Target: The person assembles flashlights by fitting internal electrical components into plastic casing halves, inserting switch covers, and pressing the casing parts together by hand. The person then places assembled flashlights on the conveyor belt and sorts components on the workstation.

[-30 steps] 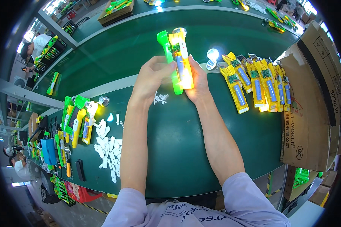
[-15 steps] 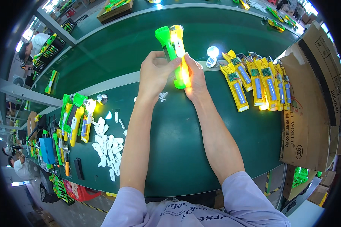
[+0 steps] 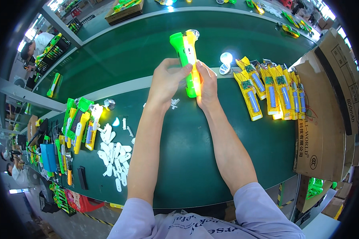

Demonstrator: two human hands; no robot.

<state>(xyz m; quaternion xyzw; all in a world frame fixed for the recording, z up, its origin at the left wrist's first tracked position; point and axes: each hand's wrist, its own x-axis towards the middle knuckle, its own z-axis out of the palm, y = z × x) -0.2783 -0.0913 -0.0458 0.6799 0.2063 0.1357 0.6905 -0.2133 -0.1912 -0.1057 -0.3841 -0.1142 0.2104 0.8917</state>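
Observation:
Over the far half of the green workbench, both hands hold a flashlight (image 3: pixel 190 52) upright, its head pointing away from me. Its green half shell lies on the left against the glowing yellow half on the right. My left hand (image 3: pixel 163 81) grips the green side with the thumb across the front. Pressed along the yellow side is my right hand (image 3: pixel 208 85), lit orange by the glow. Several yellow flashlight halves (image 3: pixel 249 97) with blue batteries and circuit boards lie to the right. A lit round lamp (image 3: pixel 226 58) shines just beyond my right hand.
White plastic pieces (image 3: pixel 116 157) are heaped left of my left forearm. Beyond them lie green and yellow flashlight parts (image 3: pixel 80 125), a blue box (image 3: pixel 48 157) and an orange-handled screwdriver (image 3: pixel 70 177). A large cardboard box (image 3: pixel 323 107) stands at the right edge. Co-workers sit at the far left.
The green and yellow halves have come closer together, narrowing the gap at the flashlight's head. Hands and flashlight sit slightly farther right and lower in view.

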